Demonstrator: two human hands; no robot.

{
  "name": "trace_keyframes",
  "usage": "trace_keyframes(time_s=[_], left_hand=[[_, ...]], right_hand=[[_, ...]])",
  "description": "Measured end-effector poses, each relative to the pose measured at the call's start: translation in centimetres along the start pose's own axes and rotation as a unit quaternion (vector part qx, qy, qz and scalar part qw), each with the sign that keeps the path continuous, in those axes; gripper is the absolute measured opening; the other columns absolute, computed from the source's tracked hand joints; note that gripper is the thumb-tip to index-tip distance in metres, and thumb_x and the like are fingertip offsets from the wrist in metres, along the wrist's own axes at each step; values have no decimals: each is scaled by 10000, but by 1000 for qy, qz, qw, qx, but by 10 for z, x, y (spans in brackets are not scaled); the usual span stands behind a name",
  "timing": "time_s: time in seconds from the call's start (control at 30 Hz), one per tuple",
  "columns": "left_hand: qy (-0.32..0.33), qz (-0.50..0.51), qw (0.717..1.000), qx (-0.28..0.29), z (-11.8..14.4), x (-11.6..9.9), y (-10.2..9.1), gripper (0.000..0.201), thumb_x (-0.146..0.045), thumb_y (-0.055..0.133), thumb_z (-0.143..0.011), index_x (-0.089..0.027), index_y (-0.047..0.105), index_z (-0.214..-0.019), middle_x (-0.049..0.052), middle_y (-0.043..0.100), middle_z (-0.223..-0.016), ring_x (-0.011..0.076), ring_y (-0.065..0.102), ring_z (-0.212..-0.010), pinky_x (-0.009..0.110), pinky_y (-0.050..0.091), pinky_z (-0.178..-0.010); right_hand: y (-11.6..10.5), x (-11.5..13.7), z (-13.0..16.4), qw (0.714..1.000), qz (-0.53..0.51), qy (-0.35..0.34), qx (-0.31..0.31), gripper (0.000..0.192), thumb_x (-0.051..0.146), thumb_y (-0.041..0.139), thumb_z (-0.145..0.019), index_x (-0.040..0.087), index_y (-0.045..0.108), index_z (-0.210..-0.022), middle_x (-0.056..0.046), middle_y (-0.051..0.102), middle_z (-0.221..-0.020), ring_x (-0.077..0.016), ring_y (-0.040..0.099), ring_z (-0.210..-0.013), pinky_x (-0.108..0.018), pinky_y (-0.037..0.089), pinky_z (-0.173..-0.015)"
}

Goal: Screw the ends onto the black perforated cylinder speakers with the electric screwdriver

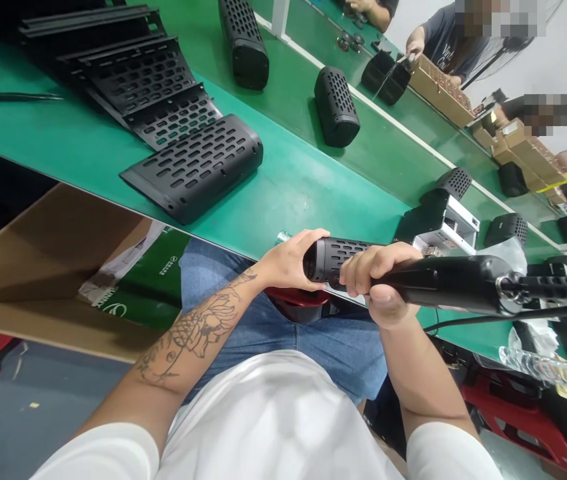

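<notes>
My left hand (291, 260) grips the end of a black perforated speaker housing (331, 259), held over my lap at the table's near edge. My right hand (381, 280) is wrapped around the black handle of a corded power tool (456, 283) that lies across the housing and points to the right. A red object (296, 300) sits under the housing on my lap.
A stack of black perforated shells (163, 113) lies on the green table (78, 147) at the left. Two finished black speakers (244, 43) (336, 107) stand farther back. A white fixture (446, 227) stands at the right. Other people work at cardboard boxes (441, 90) across the table. A cardboard box (48, 267) sits below left.
</notes>
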State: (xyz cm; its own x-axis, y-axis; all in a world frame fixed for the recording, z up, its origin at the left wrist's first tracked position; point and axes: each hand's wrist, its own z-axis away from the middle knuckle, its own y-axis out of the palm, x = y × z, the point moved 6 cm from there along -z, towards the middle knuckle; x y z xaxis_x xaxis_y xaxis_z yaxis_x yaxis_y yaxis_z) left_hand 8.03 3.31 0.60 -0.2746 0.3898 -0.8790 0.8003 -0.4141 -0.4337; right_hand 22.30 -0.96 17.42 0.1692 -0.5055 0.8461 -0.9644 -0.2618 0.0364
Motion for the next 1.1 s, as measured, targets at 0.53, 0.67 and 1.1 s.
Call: trace_keyframes(time_s=[0.53,0.67,1.1], left_hand=[[25,-135,974,-180,54,-1,24,1193,-556,1089,-802,-269,483,-1788,223,742,-1692,495,769,-1574,675,639,-1366],[80,-192,944,-256,120,-11,87,1357,-638,1015,-761,-272,353,-1888,268,705,-1623,559,775,-1467,768,691,-1218],[265,-305,899,167,-38,-110,71,953,-391,1026,-964,-230,679,-1836,255,766,-1741,482,725,-1610,623,509,-1444]], right_hand=[[-77,50,7,986,53,-79,-135,449,711,983,-1035,303,798,-1048,101,658,-620,-142,572,-407,-320,607,-498],[-192,62,22,885,267,-57,-378,471,614,1087,-918,263,775,-950,91,682,-643,-172,683,-517,-342,654,-574],[-248,48,56,873,257,-52,-412,557,716,1075,-852,304,700,-835,86,664,-614,-192,640,-478,-393,662,-545]])
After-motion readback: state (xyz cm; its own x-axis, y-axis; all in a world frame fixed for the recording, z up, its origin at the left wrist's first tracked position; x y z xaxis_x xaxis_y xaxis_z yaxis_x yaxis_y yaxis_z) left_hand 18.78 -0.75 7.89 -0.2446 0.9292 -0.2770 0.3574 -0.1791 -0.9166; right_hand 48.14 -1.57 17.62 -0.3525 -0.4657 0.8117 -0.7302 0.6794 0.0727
